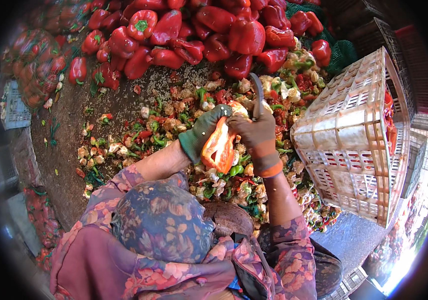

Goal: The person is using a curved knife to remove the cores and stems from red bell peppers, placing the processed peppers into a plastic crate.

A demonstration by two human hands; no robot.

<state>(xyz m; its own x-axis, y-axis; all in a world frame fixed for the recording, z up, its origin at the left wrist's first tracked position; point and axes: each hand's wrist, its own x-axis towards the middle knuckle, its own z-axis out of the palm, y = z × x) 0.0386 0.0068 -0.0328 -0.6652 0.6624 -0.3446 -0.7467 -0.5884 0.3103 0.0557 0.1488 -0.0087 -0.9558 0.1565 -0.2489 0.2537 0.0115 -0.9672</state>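
My left hand [203, 132], in a dark glove with a green cuff, is closed round a cut red bell pepper [218, 150]. The pepper's pale, hollow inside faces up. Close beside it, my right hand [257, 136], in a brown glove with an orange cuff, grips a knife [258, 92] with a curved blade that points away from me. The right fingers meet the pepper's far end, and the knife's handle is hidden in the glove. Below both hands lies a heap of pepper cores [171, 125], with green stems, pale seed clusters and red scraps.
Whole red bell peppers [216, 20] are piled at the far side. To the right a white slatted plastic crate [341, 135] lies tipped, with red pieces inside. A net sack of peppers [34, 65] stands at far left, near a pale blue crate [16, 107]. Seeds litter the brown ground [66, 150].
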